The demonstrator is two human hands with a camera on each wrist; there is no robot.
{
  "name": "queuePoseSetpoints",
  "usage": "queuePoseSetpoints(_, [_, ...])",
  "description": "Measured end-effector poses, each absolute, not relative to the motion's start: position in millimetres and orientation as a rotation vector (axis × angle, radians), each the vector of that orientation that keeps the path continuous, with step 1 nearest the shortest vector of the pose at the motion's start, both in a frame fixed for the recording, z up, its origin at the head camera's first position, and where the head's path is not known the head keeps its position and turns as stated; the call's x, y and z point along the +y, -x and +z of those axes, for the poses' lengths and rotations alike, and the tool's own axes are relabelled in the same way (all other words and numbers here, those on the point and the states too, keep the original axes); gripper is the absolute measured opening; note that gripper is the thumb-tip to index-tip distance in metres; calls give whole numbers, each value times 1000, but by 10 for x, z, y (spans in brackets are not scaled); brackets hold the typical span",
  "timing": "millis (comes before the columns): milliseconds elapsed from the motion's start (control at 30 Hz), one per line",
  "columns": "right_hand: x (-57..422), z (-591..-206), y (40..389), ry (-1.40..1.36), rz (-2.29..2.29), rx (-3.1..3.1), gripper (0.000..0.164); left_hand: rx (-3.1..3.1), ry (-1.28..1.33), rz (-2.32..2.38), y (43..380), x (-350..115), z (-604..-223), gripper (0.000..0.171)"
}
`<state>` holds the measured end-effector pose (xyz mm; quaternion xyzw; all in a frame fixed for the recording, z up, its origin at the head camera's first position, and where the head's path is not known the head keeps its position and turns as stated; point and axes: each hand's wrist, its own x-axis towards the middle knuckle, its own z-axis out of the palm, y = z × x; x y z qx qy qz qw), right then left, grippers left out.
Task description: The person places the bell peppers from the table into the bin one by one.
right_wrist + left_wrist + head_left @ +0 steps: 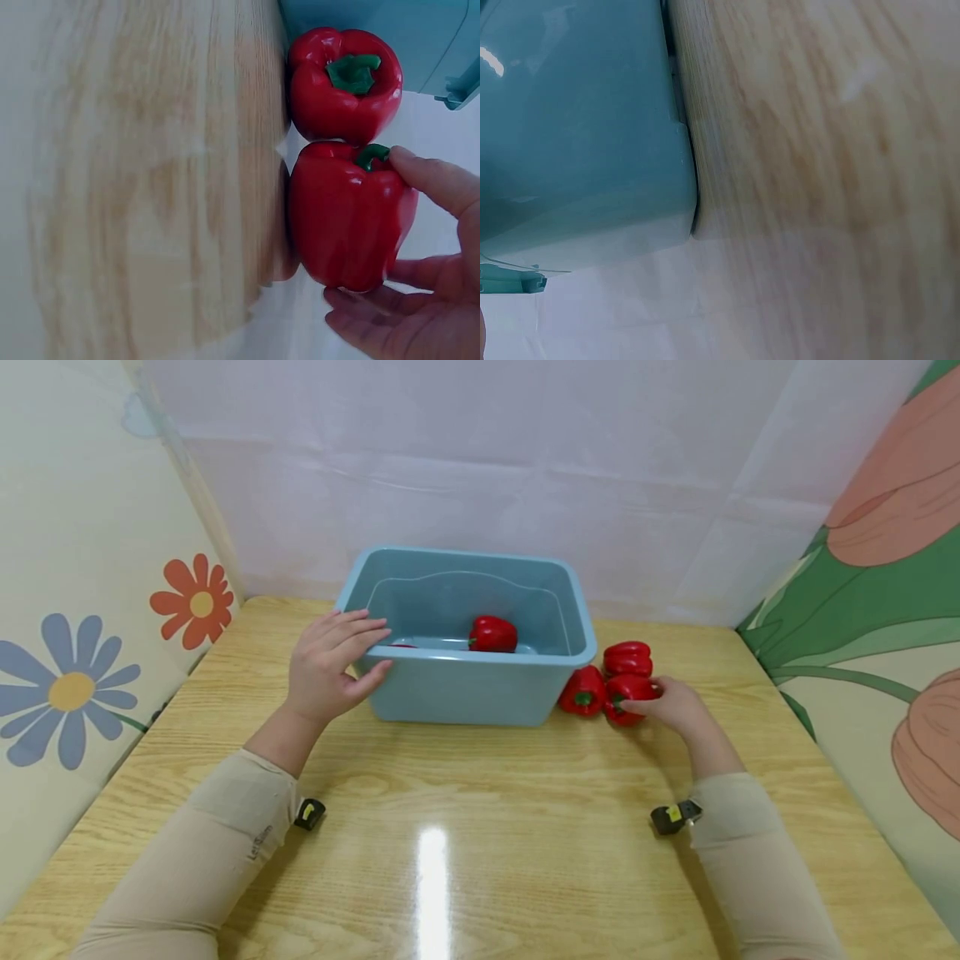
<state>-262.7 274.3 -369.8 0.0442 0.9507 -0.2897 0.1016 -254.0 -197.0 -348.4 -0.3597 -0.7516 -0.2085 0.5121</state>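
A light blue plastic bin (461,693) stands on the wooden table towards the back. My left hand (327,662) rests on its front left corner, fingers straight over the rim and thumb along the front wall. Right of the bin, my right hand (675,703) holds a red bell pepper (349,217) between the thumb by its green stem and the fingers at its other end. Close beside that one are a red bell pepper (583,692) next to the bin and another red bell pepper (627,657) behind. Inside the bin lies a red bell pepper (492,635); a sliver of red shows near the left.
The wooden table (495,827) stretches in front of the bin, with a bright light reflection on it. A pale sheet (480,460) hangs behind the bin. Flower-printed panels stand at the left and right sides.
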Motion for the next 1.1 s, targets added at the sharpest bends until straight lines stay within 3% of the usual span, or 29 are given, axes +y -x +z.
queuePoseSetpoints(1100, [2805, -3501, 2598, -114, -1086, 2775, 84, -1817, 865, -500, 2535, -1974, -3488, 39])
